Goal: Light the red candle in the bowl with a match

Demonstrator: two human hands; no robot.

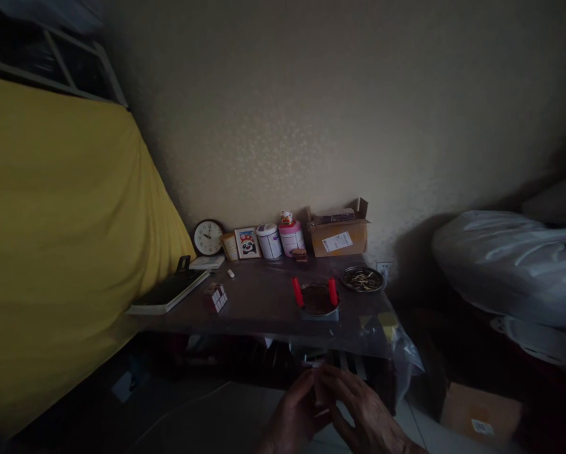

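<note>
My left hand (290, 413) and my right hand (364, 407) are together in front of the table's near edge. Their fingers are closed around a small pale box-like thing (319, 389); the dim light and the fingers hide most of it. Beyond them on the table, two red candles, the left candle (297, 292) and the right candle (333, 292), stand upright at opposite sides of a round metal dish (317, 313) with something brown in it. A round metal plate (382, 284) holding several thin matchstick-like sticks (361, 279) lies farther right.
A patterned cube (215, 297) and a dark notebook (169, 293) are on the table's left side. Along the wall stand a clock (208, 238), a panda picture (248, 243), tins (269, 242) and a cardboard box (340, 238). Clear plastic (406, 356) hangs off the right corner.
</note>
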